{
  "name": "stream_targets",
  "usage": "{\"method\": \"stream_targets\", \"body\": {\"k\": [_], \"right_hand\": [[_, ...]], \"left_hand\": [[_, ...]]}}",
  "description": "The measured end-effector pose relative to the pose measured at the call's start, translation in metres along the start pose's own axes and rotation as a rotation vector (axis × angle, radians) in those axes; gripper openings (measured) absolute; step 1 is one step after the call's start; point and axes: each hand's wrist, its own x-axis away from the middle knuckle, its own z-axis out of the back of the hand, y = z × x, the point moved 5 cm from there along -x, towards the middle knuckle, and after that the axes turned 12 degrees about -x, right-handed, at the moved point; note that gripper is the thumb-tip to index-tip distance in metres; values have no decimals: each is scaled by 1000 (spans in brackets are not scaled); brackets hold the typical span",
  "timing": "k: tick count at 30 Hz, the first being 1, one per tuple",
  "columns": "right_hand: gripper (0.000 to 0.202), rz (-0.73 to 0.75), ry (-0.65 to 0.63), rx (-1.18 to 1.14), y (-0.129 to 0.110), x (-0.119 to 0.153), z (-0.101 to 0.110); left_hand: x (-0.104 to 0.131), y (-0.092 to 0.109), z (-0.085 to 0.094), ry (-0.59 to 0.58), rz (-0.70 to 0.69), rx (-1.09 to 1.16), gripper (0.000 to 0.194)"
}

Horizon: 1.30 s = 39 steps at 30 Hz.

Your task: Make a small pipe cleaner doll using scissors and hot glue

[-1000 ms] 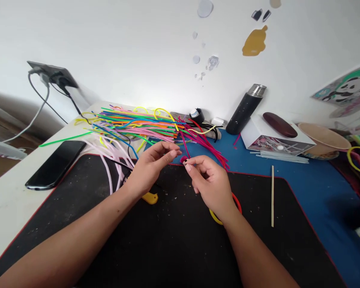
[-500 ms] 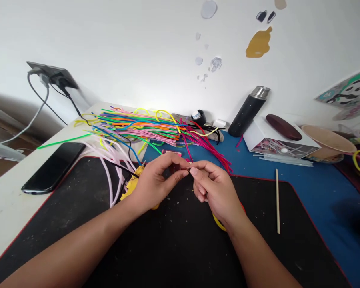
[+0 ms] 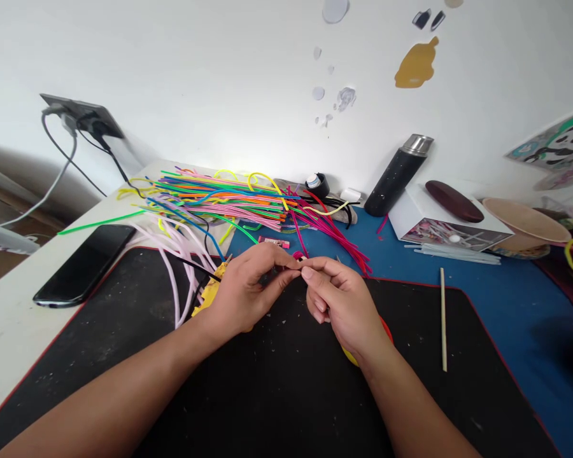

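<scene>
Because it is tiny, we pinch the magenta piece [image 3: 298, 255] with left hand [image 3: 248, 283] and right hand [image 3: 346, 296], seemingly to steady it near the far edge of the black mat [image 3: 286, 394]; beyond the mat, coloured stems [image 3: 224, 197] lie within reach.

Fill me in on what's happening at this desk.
A person's left hand and right hand meet fingertip to fingertip over the front of a black mat, pinching a small magenta piece mostly hidden by the fingers. Just behind lies a pile of colorful craft stems. A phone lies to the left, a thin stick to the right, and a dark flask leans against the wall.
</scene>
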Motion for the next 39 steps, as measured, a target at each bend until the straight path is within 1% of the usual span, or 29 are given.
{"method": "stream_targets", "body": {"k": [6,12,19,34,39], "right_hand": [[27,5,-8,24,-2,1,-3],[27,42,20,59,-3,1,-1],[27,59,51,110,-3,1,-1],[26,67,32,122,-4,2,-3],[27,77,38,120,-4,2,-3]], "left_hand": [[-1,2,2,-3,-18,-24,7],[-3,3,6,30,-27,-85,9],[-2,3,5,8,-63,-157,9],[-3,7,5,-5,-108,-129,12],[-3,8,5,-8,-93,-102,12]]}}
